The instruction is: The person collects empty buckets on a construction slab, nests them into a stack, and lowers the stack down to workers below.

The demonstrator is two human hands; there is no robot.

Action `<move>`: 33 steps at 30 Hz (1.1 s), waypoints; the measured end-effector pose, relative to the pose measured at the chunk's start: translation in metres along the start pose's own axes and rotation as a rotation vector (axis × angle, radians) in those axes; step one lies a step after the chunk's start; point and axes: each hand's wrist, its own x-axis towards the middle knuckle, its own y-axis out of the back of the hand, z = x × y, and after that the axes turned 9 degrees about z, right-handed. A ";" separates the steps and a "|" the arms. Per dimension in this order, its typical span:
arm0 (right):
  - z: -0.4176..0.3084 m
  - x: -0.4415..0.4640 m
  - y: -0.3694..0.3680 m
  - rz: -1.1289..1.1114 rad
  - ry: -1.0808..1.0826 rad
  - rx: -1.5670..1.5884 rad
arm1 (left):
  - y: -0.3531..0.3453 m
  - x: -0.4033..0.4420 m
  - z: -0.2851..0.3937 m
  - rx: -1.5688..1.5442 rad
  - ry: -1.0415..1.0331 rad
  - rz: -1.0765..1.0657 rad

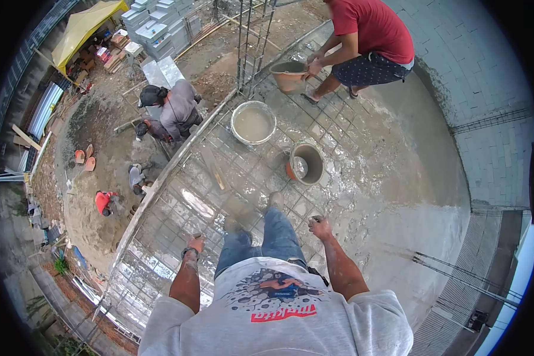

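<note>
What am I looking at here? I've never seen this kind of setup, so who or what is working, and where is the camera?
There is no machine: a person works with bare hands. The single picture comes from a camera on their head, looking forward and down, so their shirt and jeans fill the bottom.

The left hand and right hand hang at either side, fingers curled; I can't make out anything held.

Ahead is a metal grid with wet grey mix spread beside it. On it stand a white bucket, filled with grey material, and an orange bucket. A co-worker in red holds another bucket.
</note>
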 end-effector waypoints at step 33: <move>-0.203 0.461 -0.247 -0.146 0.215 -0.339 | -0.440 0.047 0.207 -0.295 -0.142 -0.126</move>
